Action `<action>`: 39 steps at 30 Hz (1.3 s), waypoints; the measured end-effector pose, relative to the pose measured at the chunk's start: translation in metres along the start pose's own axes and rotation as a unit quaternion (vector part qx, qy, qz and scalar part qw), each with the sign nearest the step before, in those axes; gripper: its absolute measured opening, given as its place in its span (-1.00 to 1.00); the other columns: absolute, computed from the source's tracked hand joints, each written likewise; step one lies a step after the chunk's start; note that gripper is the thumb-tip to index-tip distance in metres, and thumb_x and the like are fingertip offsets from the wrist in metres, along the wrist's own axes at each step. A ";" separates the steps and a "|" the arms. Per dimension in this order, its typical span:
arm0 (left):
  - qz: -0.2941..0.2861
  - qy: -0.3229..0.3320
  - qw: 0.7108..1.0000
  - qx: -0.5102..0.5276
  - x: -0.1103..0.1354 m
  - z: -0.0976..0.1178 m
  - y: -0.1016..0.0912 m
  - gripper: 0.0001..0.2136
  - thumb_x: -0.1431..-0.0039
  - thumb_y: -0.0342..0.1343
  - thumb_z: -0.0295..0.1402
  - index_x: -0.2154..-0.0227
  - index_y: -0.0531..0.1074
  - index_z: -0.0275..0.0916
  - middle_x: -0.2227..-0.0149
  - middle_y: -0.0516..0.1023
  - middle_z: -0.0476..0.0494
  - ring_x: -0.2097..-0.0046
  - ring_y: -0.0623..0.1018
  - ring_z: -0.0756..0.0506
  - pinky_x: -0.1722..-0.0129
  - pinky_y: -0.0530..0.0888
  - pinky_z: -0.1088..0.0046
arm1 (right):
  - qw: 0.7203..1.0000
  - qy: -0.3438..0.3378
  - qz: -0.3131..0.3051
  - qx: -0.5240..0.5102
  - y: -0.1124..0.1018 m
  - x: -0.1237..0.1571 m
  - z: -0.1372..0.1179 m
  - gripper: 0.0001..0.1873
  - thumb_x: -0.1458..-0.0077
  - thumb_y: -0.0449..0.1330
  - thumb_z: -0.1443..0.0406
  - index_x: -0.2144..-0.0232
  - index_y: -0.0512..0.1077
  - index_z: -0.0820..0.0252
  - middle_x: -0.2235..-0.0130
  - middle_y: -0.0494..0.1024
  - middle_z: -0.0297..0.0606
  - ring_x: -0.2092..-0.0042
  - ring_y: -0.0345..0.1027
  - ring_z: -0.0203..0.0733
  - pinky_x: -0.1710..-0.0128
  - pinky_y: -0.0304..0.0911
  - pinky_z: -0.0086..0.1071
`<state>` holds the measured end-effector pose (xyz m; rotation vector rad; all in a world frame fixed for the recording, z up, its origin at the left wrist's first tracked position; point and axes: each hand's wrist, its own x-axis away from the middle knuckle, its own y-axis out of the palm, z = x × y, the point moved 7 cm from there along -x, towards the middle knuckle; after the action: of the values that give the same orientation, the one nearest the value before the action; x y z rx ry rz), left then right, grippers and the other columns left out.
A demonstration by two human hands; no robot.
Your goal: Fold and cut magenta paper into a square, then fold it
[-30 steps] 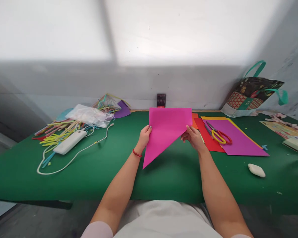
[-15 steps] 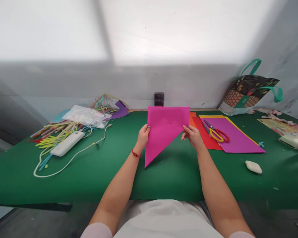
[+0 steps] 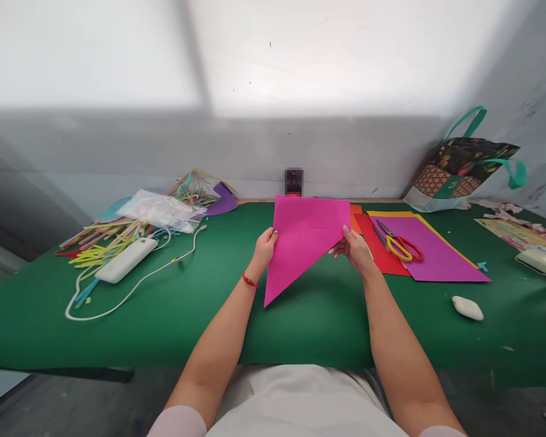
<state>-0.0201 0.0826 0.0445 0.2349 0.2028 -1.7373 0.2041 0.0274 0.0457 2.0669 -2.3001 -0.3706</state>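
Observation:
A bright pink sheet of paper [image 3: 303,237] is held up over the green table, its lower right side running as a slanted edge down to a point at the lower left. My left hand [image 3: 264,246] pinches its left edge, thumb on the near face. At the right edge, where the slant begins, my right hand [image 3: 355,247] grips the sheet between thumb and fingers. Just right of that hand lie a red sheet [image 3: 386,262] and a purple sheet [image 3: 446,252], with scissors [image 3: 398,247] with yellow and red handles resting on them.
Left on the green table [image 3: 200,321] are a white power bank [image 3: 127,260] with a cable, colourful strips [image 3: 88,258] and a clear plastic bag [image 3: 161,209]. To the right are a white case [image 3: 468,308] and a patterned bag [image 3: 459,176] against the wall.
The pink paper's top edge now tilts slightly down to the right. My right hand has turned a little at its edge, and the view has shifted slightly. Both hands keep their hold.

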 end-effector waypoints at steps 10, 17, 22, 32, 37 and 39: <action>-0.005 0.003 1.000 0.003 0.001 0.004 0.002 -0.82 -0.11 0.01 -0.28 0.52 0.33 -0.25 0.52 0.33 0.00 0.51 0.26 0.03 0.48 0.24 0.52 | 0.998 -0.037 0.039 0.023 -0.008 -0.002 0.000 -0.53 0.17 0.18 -0.12 0.54 0.30 0.15 0.70 0.36 -0.38 0.62 0.36 -0.24 0.70 0.17 -0.46; -0.012 0.006 1.000 0.004 0.002 0.005 0.004 -0.79 -0.09 0.04 -0.23 0.54 0.31 -0.25 0.53 0.32 0.00 0.50 0.26 0.03 0.49 0.24 0.51 | 0.999 -0.010 0.009 0.038 -0.003 -0.004 0.010 -0.57 0.16 0.20 -0.07 0.46 0.35 0.16 0.69 0.34 -0.40 0.60 0.33 -0.22 0.69 0.22 -0.40; -0.017 0.006 1.000 0.005 0.002 0.004 0.009 -0.79 -0.08 0.04 -0.25 0.55 0.29 -0.25 0.55 0.29 0.02 0.53 0.23 0.04 0.52 0.23 0.53 | 0.997 0.004 -0.018 0.074 0.002 -0.003 0.015 -0.52 0.13 0.16 -0.11 0.69 0.33 0.17 0.78 0.33 -0.31 0.72 0.21 -0.26 0.71 0.20 -0.37; -0.014 0.000 1.000 0.000 0.001 0.002 0.006 -0.81 -0.09 0.04 -0.27 0.55 0.30 -0.24 0.53 0.31 0.01 0.51 0.26 0.03 0.48 0.23 0.51 | 0.997 -0.011 -0.004 0.076 -0.001 -0.004 0.011 -0.49 0.12 0.13 -0.13 0.73 0.25 0.15 0.83 0.29 -0.33 0.78 0.13 -0.31 0.74 0.12 -0.41; -0.018 -0.005 1.000 0.017 0.001 0.001 0.005 -0.82 -0.10 0.03 -0.28 0.54 0.30 -0.25 0.54 0.32 0.01 0.52 0.26 0.03 0.49 0.23 0.51 | 0.996 -0.042 0.054 0.057 -0.011 -0.004 0.005 -0.52 0.10 0.12 -0.13 0.64 0.25 0.13 0.83 0.25 -0.42 0.79 0.08 -0.35 0.78 0.06 -0.45; -0.018 -0.008 1.000 0.019 0.001 0.001 0.005 -0.82 -0.09 0.04 -0.27 0.53 0.32 -0.25 0.54 0.33 0.01 0.52 0.26 0.03 0.50 0.23 0.51 | 0.996 -0.043 0.066 0.052 -0.012 -0.004 0.004 -0.53 0.14 0.15 -0.13 0.63 0.26 0.13 0.84 0.24 -0.44 0.79 0.06 -0.35 0.79 0.03 -0.46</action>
<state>-0.0153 0.0806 0.0452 0.2463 0.1637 -1.7792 0.2154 0.0308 0.0405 1.9665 -2.5412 -0.3473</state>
